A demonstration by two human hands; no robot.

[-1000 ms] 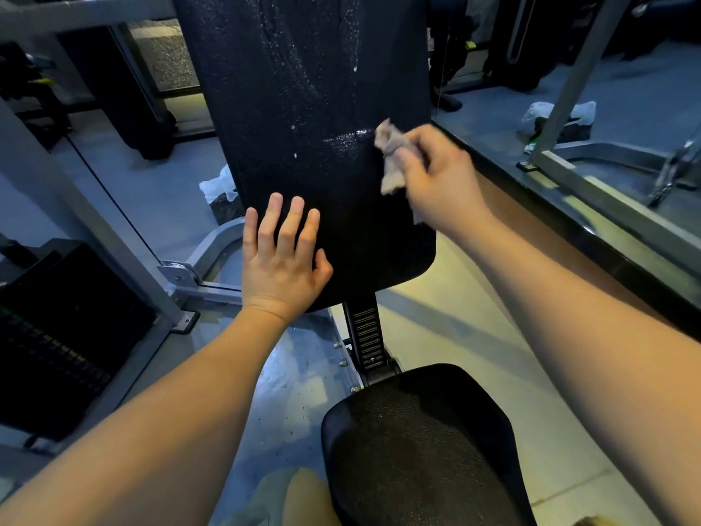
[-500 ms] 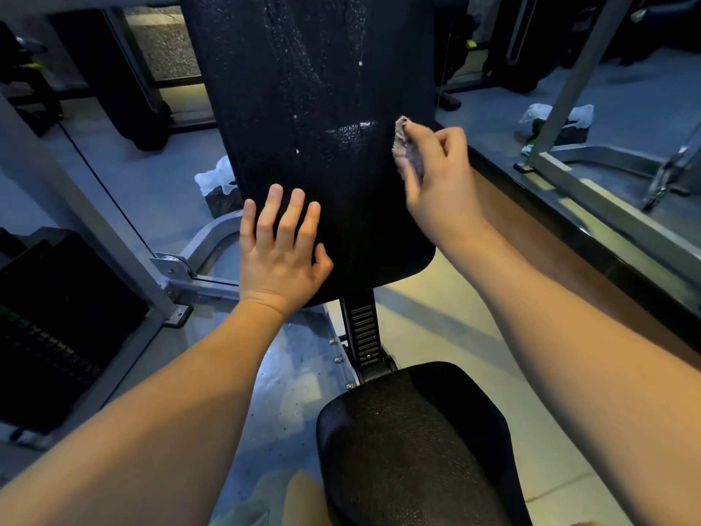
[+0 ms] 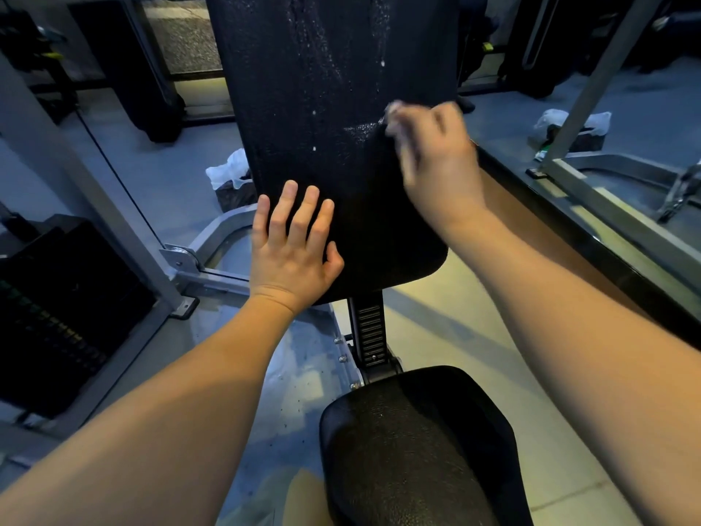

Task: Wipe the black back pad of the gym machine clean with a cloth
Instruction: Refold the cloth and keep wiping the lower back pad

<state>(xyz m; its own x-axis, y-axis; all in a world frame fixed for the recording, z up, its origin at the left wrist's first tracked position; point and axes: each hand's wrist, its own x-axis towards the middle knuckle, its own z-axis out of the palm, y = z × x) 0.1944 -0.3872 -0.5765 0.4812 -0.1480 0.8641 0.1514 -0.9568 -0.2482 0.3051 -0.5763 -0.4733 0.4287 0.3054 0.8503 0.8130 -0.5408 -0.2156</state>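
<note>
The black back pad (image 3: pixel 330 89) stands upright in front of me, with pale wet streaks and droplets on its upper half. My left hand (image 3: pixel 294 246) lies flat on the pad's lower left corner, fingers spread. My right hand (image 3: pixel 436 157) is blurred with motion at the pad's right edge and grips a small pale cloth (image 3: pixel 394 110), of which only a bit shows past the fingertips. The cloth touches the pad beside a wet patch.
A black seat pad (image 3: pixel 417 446) is below, joined by a ribbed black post (image 3: pixel 370 332). A grey machine frame (image 3: pixel 212 241) and a weight stack (image 3: pixel 57 317) stand at the left. A slanted metal bar (image 3: pixel 591 89) and low rail are at the right. White bags lie on the floor.
My right hand has moved with the cloth from the pad's middle right out to its right edge and slightly up. My left hand has stayed flat on the pad.
</note>
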